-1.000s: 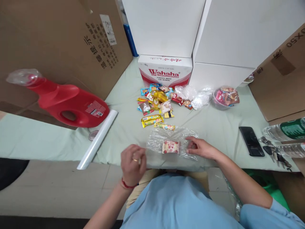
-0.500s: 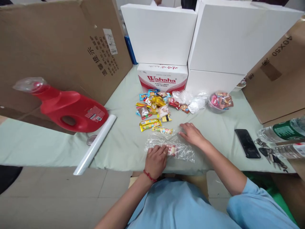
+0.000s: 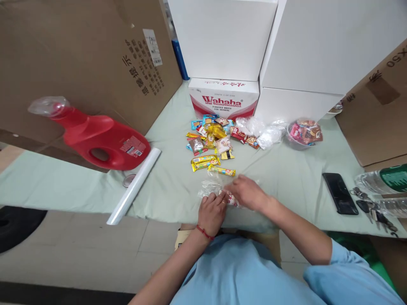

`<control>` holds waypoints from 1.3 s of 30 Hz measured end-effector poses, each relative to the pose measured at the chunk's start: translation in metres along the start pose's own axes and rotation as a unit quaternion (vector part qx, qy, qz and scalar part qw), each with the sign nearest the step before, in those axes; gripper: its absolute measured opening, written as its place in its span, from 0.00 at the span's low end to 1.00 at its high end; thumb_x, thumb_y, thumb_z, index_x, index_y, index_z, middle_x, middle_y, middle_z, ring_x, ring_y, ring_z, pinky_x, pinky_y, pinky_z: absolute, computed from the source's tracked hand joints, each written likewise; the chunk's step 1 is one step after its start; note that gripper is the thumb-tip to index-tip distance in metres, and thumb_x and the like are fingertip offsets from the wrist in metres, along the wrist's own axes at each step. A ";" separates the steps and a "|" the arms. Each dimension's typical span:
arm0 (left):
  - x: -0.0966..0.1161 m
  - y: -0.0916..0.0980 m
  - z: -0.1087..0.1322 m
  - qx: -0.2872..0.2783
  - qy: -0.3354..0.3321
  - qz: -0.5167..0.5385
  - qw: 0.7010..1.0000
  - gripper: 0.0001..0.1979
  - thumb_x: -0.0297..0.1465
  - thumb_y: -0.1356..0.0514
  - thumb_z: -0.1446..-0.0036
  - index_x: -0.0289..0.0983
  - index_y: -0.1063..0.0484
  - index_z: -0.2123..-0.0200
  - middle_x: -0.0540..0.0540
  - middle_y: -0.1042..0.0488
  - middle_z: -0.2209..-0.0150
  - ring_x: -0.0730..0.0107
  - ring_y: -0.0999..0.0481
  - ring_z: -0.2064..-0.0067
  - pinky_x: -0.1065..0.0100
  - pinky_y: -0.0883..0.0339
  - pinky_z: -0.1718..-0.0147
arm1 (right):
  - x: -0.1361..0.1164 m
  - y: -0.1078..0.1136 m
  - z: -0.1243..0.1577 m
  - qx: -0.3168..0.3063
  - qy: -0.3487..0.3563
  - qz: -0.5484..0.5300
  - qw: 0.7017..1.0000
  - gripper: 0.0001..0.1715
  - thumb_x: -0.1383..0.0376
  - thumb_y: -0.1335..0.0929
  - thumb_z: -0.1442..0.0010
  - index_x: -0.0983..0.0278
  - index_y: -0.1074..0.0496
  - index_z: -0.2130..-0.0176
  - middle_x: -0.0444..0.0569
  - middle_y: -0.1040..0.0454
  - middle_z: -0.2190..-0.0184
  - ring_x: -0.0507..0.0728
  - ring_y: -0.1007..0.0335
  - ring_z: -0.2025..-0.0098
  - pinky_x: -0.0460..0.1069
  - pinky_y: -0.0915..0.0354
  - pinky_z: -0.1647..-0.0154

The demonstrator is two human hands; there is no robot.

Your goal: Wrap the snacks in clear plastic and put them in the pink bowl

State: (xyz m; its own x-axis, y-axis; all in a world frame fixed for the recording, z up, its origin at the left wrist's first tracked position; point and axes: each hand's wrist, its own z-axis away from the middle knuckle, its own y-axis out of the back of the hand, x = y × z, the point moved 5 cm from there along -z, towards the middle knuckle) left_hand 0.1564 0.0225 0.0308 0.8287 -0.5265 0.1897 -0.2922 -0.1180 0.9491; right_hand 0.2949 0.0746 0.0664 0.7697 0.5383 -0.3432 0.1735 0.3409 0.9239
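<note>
1. The Wahaha box (image 3: 224,103), printed "PURIFIED WATER FOR DRINKING", stands across the worktop (image 3: 178,186) from you.
2. On your side of the box lies a small red-and-white packet (image 3: 233,200) with clear film (image 3: 208,187) around it; its lettering is mostly covered.
3. Your left hand (image 3: 211,214) rests at the packet, your right hand (image 3: 246,192), blurred, over it; whether either grip is clamped or apart, I cannot tell.
4. Left of the box, a brown carton (image 3: 95,51) reads "温馨提示"; right of it, another carton (image 3: 362,123) shows "X50".

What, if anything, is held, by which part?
The left hand covers the snack packet at its left end, amid clear plastic; whether it or the blurred right hand grips anything cannot be told.
</note>
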 end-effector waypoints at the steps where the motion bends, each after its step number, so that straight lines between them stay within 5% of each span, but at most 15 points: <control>1: -0.002 -0.001 0.000 -0.003 0.003 0.009 1.000 0.11 0.29 0.44 0.33 0.41 0.20 0.59 0.43 0.18 0.59 0.58 0.28 0.60 0.55 0.38 0.62 | -0.009 -0.008 0.007 -0.005 0.027 -0.003 1.000 0.19 0.70 0.38 0.31 0.60 0.23 0.48 0.52 0.23 0.62 0.59 0.35 0.59 0.51 0.39 0.56; 4: -0.014 -0.005 0.002 -0.012 0.008 0.077 0.997 0.11 0.27 0.43 0.36 0.41 0.21 0.67 0.45 0.19 0.65 0.58 0.27 0.59 0.56 0.36 0.60 | -0.020 -0.032 0.024 -0.001 0.047 -0.014 0.999 0.28 0.71 0.40 0.30 0.59 0.35 0.34 0.54 0.24 0.54 0.61 0.36 0.54 0.52 0.37 0.55; 8: -0.042 -0.007 0.006 -0.011 0.014 0.268 0.963 0.17 0.21 0.45 0.45 0.44 0.19 0.65 0.47 0.17 0.59 0.61 0.25 0.52 0.55 0.33 0.50 | -0.022 -0.049 0.029 -0.004 0.036 -0.017 0.999 0.32 0.72 0.40 0.30 0.58 0.39 0.30 0.54 0.26 0.50 0.61 0.38 0.50 0.53 0.36 0.50; 13: -0.120 -0.005 0.013 0.111 0.328 0.302 0.888 0.19 0.31 0.53 0.37 0.39 0.21 0.61 0.42 0.19 0.54 0.59 0.24 0.48 0.53 0.32 0.45 | -0.030 -0.050 0.026 -0.013 0.007 0.006 1.000 0.28 0.72 0.38 0.31 0.59 0.32 0.34 0.56 0.26 0.55 0.63 0.37 0.52 0.54 0.37 0.51; 16: -0.136 -0.006 0.011 0.126 0.397 0.250 0.874 0.20 0.43 0.49 0.35 0.38 0.22 0.56 0.38 0.23 0.47 0.51 0.32 0.39 0.43 0.43 0.37 | -0.033 -0.048 0.025 -0.008 -0.013 0.002 1.000 0.28 0.72 0.37 0.32 0.59 0.31 0.36 0.57 0.25 0.55 0.64 0.36 0.50 0.55 0.37 0.51; 20: -0.109 -0.009 0.003 0.064 0.348 0.250 0.901 0.17 0.45 0.30 0.53 0.39 0.21 0.64 0.38 0.26 0.44 0.43 0.35 0.37 0.43 0.44 0.37 | -0.033 -0.044 0.022 -0.011 -0.030 -0.015 0.999 0.27 0.71 0.38 0.31 0.57 0.30 0.36 0.56 0.25 0.56 0.64 0.35 0.50 0.54 0.37 0.52; 25: -0.049 0.007 -0.004 0.054 0.254 0.344 0.902 0.05 0.34 0.39 0.42 0.40 0.24 0.66 0.47 0.23 0.63 0.67 0.23 0.63 0.64 0.28 0.61 | -0.035 -0.048 0.020 -0.006 -0.028 -0.033 0.999 0.26 0.70 0.37 0.30 0.58 0.29 0.37 0.56 0.25 0.56 0.64 0.35 0.49 0.54 0.36 0.51; 29: -0.006 0.018 -0.013 0.006 0.123 0.351 0.928 0.11 0.33 0.43 0.35 0.41 0.23 0.54 0.44 0.20 0.54 0.64 0.21 0.52 0.61 0.28 0.53 | -0.032 -0.045 0.032 0.048 -0.001 -0.095 0.994 0.23 0.72 0.36 0.32 0.63 0.27 0.41 0.59 0.27 0.47 0.64 0.37 0.43 0.60 0.38 0.42; 33: 0.010 0.013 -0.005 -0.063 0.057 0.207 0.975 0.20 0.33 0.45 0.34 0.41 0.28 0.41 0.41 0.25 0.41 0.55 0.27 0.41 0.51 0.34 0.48 | -0.013 -0.031 0.057 0.066 0.055 -0.218 0.972 0.22 0.70 0.35 0.34 0.59 0.26 0.42 0.54 0.25 0.48 0.62 0.33 0.44 0.59 0.36 0.42; 36: 0.016 0.005 0.004 -0.075 0.022 0.119 0.990 0.30 0.29 0.41 0.42 0.37 0.34 0.35 0.38 0.30 0.36 0.50 0.31 0.38 0.49 0.36 0.47 | 0.023 -0.024 0.073 0.178 -0.096 -0.194 0.960 0.21 0.63 0.37 0.30 0.60 0.28 0.41 0.56 0.24 0.53 0.63 0.32 0.48 0.60 0.35 0.43; 39: 0.022 -0.001 0.010 -0.062 0.002 0.063 0.996 0.33 0.24 0.42 0.44 0.36 0.36 0.34 0.37 0.32 0.34 0.51 0.31 0.38 0.50 0.38 0.46 | 0.045 -0.032 0.084 0.220 -0.222 -0.097 0.945 0.24 0.58 0.31 0.36 0.63 0.28 0.43 0.62 0.31 0.44 0.70 0.41 0.40 0.66 0.39 0.39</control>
State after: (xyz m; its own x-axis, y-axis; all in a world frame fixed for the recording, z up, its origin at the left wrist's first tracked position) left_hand 0.1703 0.0032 0.0311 0.7910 -0.5273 0.3102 -0.3328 0.0545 0.9414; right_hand 0.3754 0.0230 0.0359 0.8621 0.0899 -0.4987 0.5012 -0.0065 0.8653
